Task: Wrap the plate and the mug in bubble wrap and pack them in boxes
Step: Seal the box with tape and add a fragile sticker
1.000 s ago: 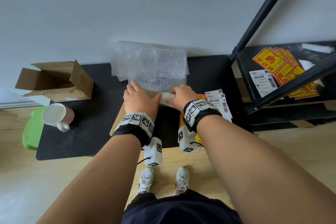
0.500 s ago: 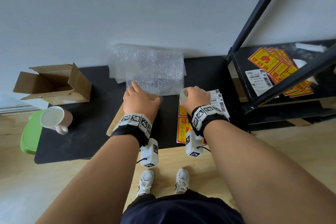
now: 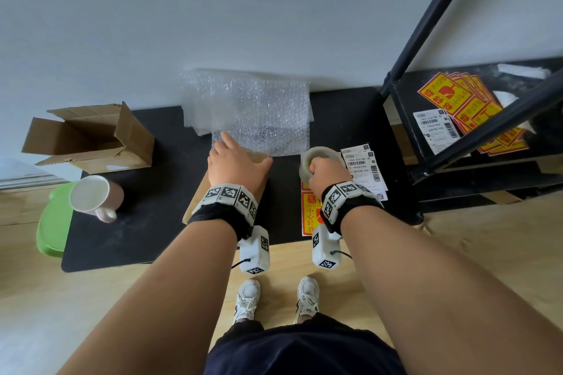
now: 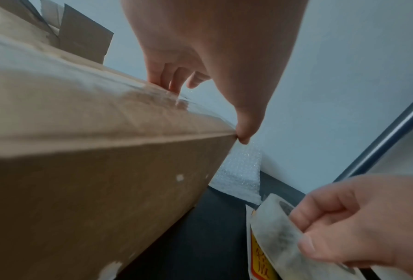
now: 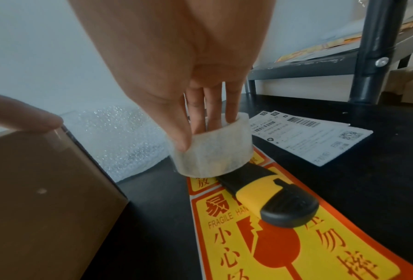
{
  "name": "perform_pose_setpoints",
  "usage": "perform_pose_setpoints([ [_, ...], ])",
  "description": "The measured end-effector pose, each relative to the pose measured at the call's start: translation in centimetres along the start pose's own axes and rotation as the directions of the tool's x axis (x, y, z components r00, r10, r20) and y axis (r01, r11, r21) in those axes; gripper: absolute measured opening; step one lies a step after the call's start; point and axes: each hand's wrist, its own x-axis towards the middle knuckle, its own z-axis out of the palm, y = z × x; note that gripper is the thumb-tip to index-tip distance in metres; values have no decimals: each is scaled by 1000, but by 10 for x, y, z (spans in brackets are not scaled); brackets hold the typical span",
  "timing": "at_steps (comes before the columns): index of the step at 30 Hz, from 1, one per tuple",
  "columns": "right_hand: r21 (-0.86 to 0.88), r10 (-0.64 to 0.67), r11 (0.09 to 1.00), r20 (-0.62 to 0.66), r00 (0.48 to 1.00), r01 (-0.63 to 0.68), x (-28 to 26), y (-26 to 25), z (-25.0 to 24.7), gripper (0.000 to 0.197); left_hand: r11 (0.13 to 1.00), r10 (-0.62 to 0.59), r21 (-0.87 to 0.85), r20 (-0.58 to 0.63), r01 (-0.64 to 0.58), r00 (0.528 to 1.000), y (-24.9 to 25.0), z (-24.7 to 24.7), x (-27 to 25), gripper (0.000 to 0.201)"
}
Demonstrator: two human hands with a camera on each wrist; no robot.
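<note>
Left grip (image 3: 236,161) spread flat on closed box (image 4: 85,151), likely pinning the taped seam. Right grip (image 3: 327,175) pinching tape roll (image 5: 212,149), just right of box above fragile stickers (image 5: 284,242). Mug (image 3: 93,196) and green plate (image 3: 53,219) unwrapped, well left on desk (image 3: 146,222).

Closed brown box (image 3: 198,198) sat mid-mat on the black mat (image 3: 158,222), near its front edge, top seam taped over. Bubble wrap sheets (image 3: 246,113) lay flat at the mat's back edge, against the wall, overlapping the box's far end. Open empty cardboard box (image 3: 88,137) stood at the back-left corner, flaps up. Pink mug (image 3: 94,196), white inside, lay on its side at the left edge, unwrapped, mouth facing left. Green plate (image 3: 51,225) stuck out from under the mat's left edge.
</note>
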Motion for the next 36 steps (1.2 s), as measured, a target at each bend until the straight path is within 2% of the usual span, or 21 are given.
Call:
perform_pose_setpoints([
  [3, 12, -6, 1000, -77, 997, 7, -3, -10, -1, 8, 997, 3, -83, 25, -1, 1000, -6, -6, 1, 102],
  [6, 85, -6, 996, -109, 994, 15, -5, -25, -7, 18, 974, -42, -220, 18, 45, 999, -11, -14, 4, 63],
  [8, 171, -11, 985, -81, 997, 24, -8, -34, -9, 22, 969, -109, -220, 41, 115, 993, -17, -19, 9, 44],
  [10, 242, -49, 967, -107, 993, 74, -13, -43, -9, 21, 967, -149, -199, 60, 158, 987, -24, -23, 12, 36],
  [13, 387, -61, 916, -123, 991, 104, -18, -55, -5, 21, 971, -121, -202, 61, 131, 991, -33, -26, 11, 24],
  [15, 446, -56, 889, -112, 992, 100, -16, -61, -1, 23, 968, -121, -213, 64, 132, 991, -36, -26, 12, 23],
  [19, 436, -67, 893, -108, 992, 108, -14, -70, -2, 26, 953, -149, -254, 74, 163, 986, -46, -28, 8, 25],
  [23, 443, -62, 891, -96, 993, 99, -10, -78, -3, 30, 914, -165, -366, 55, 174, 985, -56, -25, 0, 38],
  [26, 453, -71, 886, -66, 995, 93, -8, -82, 1, 32, 901, -138, -408, 54, 148, 989, -60, -21, -2, 32],
  [33, 472, -58, 881, 48, 997, 29, 2, -83, 0, 44, 865, -50, -483, 185, 136, 981, -67, -19, 4, 55],
  [36, 497, -57, 868, 79, 995, 11, 5, -83, 1, 50, 873, 28, -482, 211, 79, 977, -70, -20, 9, 32],
])
